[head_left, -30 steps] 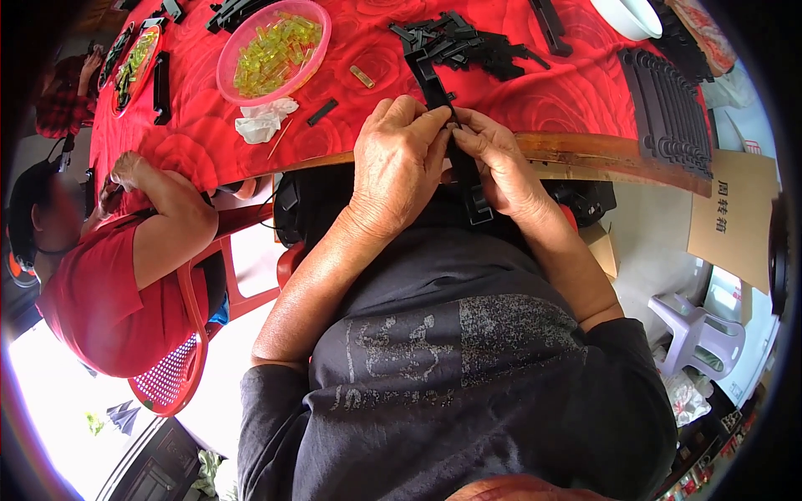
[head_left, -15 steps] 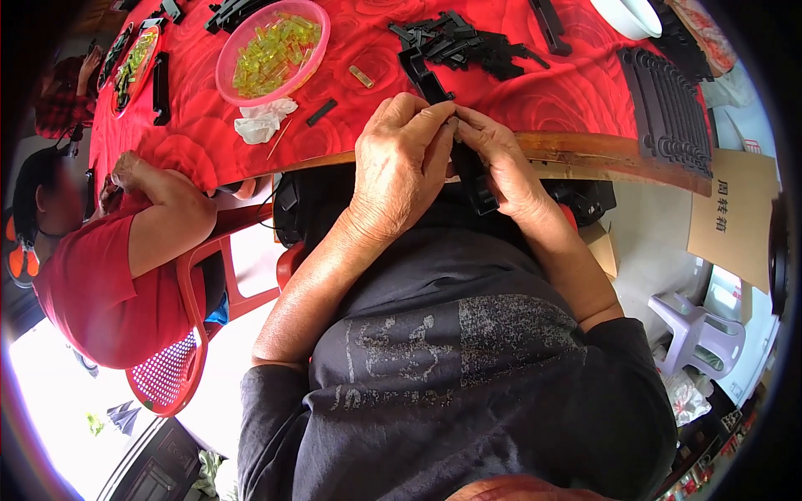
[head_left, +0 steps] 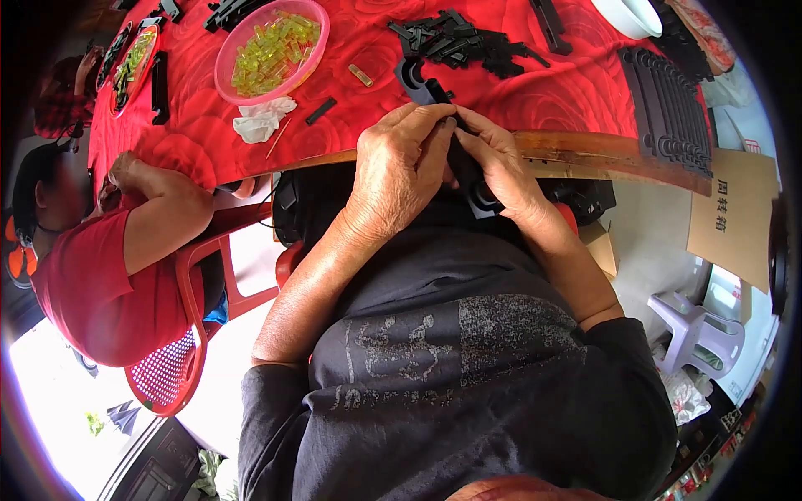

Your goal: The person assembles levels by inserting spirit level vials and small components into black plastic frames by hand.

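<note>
Both hands meet at the table's near edge around a long black plastic part with a hooked, curved far end, which lies slantwise toward my body. My left hand pinches near its middle with thumb and fingers; what lies between those fingertips is hidden. My right hand is closed along the part's right side, its fingertips touching the left hand's. Beyond the part's hooked end is a heap of small black plastic pieces. To its left lie a single clear yellowish vial and a short black strip.
A pink bowl holds many yellow-green vials. Near it are crumpled tissue and a thin stick. Long black parts stand in a row at right, below a white bowl. A co-worker in red sits left.
The long black part has turned in my hands, so its hooked end shows wider and its near end catches light. My hands have shifted only slightly.
</note>
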Demonstrator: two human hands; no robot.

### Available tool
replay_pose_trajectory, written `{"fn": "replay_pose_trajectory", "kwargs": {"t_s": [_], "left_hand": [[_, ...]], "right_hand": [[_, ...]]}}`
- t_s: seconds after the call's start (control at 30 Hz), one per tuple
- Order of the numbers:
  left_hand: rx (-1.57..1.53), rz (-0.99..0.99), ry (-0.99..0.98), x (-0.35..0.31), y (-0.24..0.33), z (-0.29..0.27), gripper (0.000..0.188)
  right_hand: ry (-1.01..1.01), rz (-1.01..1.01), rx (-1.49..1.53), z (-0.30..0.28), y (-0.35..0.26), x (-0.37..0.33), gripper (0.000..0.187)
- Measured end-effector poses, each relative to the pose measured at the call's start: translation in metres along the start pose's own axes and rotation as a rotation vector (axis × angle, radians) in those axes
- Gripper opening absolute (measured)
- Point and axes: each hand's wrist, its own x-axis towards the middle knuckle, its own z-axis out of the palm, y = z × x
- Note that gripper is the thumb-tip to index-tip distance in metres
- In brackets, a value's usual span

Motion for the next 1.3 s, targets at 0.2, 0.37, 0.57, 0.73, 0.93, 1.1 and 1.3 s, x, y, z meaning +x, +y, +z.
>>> {"fn": "replay_pose_trajectory", "kwargs": {"t_s": [0.2, 0.37, 0.57, 0.73, 0.93, 1.1, 1.3], "left_hand": [[-0.142, -0.144, -0.061, 0.000, 0.006, -0.005, 0.017], [-0.034, -0.058, 0.019, -0.001, -0.004, -0.008, 0.014], [-0.254, -0.174, -0.001, -0.008, -0.013, -0.011, 0.015], [-0.162, -0.146, -0.168, -0.007, -0.004, -0.023, 0.020], [-0.207, -0.120, -0.172, -0.009, -0.014, -0.024, 0.021], [-0.297, -0.085, -0.137, -0.011, -0.017, -0.020, 0.017], [-0.401, -0.209, -0.127, -0.013, -0.011, -0.019, 0.013]], "right_hand": [[0.036, -0.025, 0.044, 0.003, -0.004, 0.000, 0.049], [0.032, 0.013, -0.014, 0.006, -0.009, -0.002, 0.060], [-0.003, 0.061, 0.030, 0.006, -0.011, -0.002, 0.056], [0.006, -0.035, -0.131, 0.007, -0.004, -0.002, 0.050], [0.007, -0.221, -0.299, 0.015, -0.007, -0.004, 0.039], [0.027, -0.228, -0.291, 0.012, -0.002, -0.004, 0.022], [0.039, -0.188, -0.267, 0.010, 0.001, -0.003, 0.014]]}}
